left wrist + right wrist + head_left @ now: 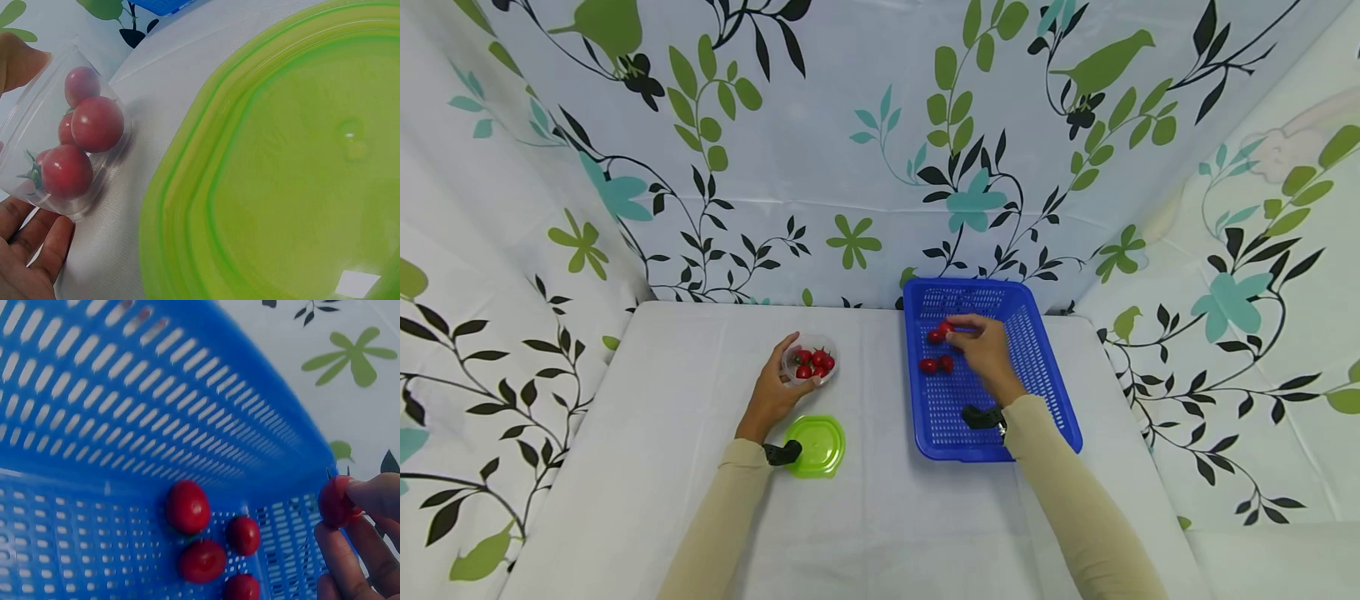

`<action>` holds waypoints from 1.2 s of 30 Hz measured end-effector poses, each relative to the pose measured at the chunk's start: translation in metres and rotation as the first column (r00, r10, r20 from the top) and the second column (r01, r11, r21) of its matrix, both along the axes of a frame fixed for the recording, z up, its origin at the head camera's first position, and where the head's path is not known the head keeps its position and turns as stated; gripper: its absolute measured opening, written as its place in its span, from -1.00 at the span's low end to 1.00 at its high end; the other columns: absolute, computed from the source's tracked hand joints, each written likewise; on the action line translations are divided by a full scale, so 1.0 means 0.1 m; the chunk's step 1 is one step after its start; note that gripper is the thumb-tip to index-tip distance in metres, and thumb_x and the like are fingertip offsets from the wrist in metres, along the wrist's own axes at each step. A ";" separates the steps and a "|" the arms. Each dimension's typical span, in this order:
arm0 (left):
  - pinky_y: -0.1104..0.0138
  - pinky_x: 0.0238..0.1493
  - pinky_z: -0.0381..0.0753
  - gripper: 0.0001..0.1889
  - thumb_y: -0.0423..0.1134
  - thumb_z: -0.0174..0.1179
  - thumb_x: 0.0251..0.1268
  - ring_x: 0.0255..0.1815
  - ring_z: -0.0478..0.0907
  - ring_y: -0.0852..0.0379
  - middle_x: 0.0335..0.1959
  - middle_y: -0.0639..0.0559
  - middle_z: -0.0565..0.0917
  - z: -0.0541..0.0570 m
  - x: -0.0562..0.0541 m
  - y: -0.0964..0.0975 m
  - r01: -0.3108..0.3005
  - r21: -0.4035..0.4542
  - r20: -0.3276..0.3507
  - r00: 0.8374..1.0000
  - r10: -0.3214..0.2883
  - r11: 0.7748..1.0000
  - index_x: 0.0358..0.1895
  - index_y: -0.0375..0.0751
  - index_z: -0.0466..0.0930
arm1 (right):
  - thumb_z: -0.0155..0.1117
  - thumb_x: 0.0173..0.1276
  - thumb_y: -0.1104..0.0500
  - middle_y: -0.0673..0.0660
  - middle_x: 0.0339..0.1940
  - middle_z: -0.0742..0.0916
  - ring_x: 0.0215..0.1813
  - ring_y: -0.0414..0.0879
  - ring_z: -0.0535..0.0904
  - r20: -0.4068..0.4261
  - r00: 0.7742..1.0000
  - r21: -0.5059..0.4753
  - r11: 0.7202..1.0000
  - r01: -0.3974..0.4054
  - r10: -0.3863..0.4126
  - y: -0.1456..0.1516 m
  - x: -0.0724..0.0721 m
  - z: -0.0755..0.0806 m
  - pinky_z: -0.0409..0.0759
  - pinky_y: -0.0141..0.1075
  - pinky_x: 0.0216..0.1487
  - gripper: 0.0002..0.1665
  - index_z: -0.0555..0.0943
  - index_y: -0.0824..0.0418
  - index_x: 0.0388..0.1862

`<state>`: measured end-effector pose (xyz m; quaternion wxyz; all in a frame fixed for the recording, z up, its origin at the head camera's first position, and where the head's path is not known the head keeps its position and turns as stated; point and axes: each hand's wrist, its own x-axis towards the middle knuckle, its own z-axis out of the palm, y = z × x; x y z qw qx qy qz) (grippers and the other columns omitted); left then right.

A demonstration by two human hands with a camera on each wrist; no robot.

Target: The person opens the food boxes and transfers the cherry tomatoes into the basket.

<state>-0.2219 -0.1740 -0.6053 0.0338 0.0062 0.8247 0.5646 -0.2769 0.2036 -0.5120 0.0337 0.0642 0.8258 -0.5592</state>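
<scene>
My left hand [772, 395] grips a small clear plastic container [786, 364], its thumb and fingers around the wall. Several cherry tomatoes [97, 124] lie inside, one showing a green stem. Over a blue perforated basket [1052, 379], my right hand [989, 352] pinches a red cherry tomato [335, 501] between thumb and fingertips. Beneath it, several more tomatoes [187, 507] lie on the basket floor, close to its left wall in the head view. A green plastic lid [815, 447] lies on the table just below the left hand, near the wrist.
A white-covered table [647, 467] carries the things, with the basket at its right and reaching the far edge. Behind and at both sides hang white curtains [820, 150] with leaf and bird prints. Dark wrist straps [784, 452] show on both arms.
</scene>
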 end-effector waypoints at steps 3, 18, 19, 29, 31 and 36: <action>-0.19 0.54 0.42 -0.01 -0.19 0.49 0.34 0.62 0.27 -0.25 0.69 -0.13 0.26 0.00 -0.01 0.00 0.001 0.000 -0.008 1.000 -0.001 1.000 0.73 0.14 0.07 | 0.39 0.49 0.28 0.18 0.21 0.77 0.15 0.13 0.77 0.018 1.000 0.022 1.000 0.014 -0.014 0.04 -0.02 -0.03 0.73 0.01 0.28 -0.66 0.77 0.13 0.20; -0.20 0.51 0.44 0.00 -0.21 0.50 0.32 0.59 0.31 -0.25 0.68 -0.13 0.29 -0.02 0.00 0.00 -0.003 0.001 -0.023 1.000 0.003 1.000 0.72 0.14 0.08 | 0.33 0.48 0.36 0.19 0.35 0.69 0.27 0.13 0.70 0.090 0.996 0.040 0.999 0.018 -0.022 0.25 -0.06 -0.20 0.65 0.03 0.38 -0.63 0.75 0.15 0.21; -0.20 0.51 0.44 -0.01 -0.21 0.49 0.32 0.59 0.31 -0.25 0.68 -0.13 0.29 -0.02 0.00 0.00 -0.002 0.000 -0.024 1.000 0.002 1.000 0.72 0.14 0.08 | 0.33 0.48 0.36 0.19 0.36 0.68 0.27 0.13 0.69 0.092 0.996 0.039 0.999 0.016 -0.019 0.26 -0.06 -0.21 0.64 0.03 0.38 -0.63 0.75 0.16 0.21; -0.21 0.52 0.43 0.00 -0.15 0.51 0.31 0.59 0.32 -0.27 0.69 -0.12 0.27 -0.03 0.00 -0.01 0.002 0.002 -0.019 1.000 -0.002 1.000 0.72 0.16 0.08 | 0.34 0.48 0.36 0.26 0.35 0.70 0.35 0.17 0.64 0.150 0.989 0.042 0.999 0.007 -0.013 0.33 -0.05 -0.29 0.54 0.08 0.51 -0.61 0.74 0.20 0.24; -0.21 0.53 0.43 0.01 -0.15 0.51 0.31 0.59 0.31 -0.28 0.69 -0.12 0.27 -0.03 0.00 -0.01 0.003 0.002 -0.018 1.000 -0.003 1.000 0.72 0.17 0.08 | 0.34 0.49 0.36 0.27 0.35 0.69 0.35 0.18 0.62 0.169 0.986 0.045 0.999 0.004 -0.011 0.34 -0.04 -0.30 0.53 0.09 0.52 -0.62 0.74 0.21 0.24; -0.21 0.53 0.42 0.00 -0.17 0.51 0.31 0.60 0.31 -0.27 0.69 -0.12 0.27 -0.03 0.00 -0.01 0.000 0.003 -0.018 1.000 0.000 1.000 0.72 0.17 0.08 | 0.35 0.48 0.36 0.27 0.34 0.68 0.34 0.19 0.60 0.195 0.981 0.050 0.999 0.009 -0.019 0.35 -0.04 -0.30 0.52 0.13 0.52 -0.64 0.75 0.21 0.21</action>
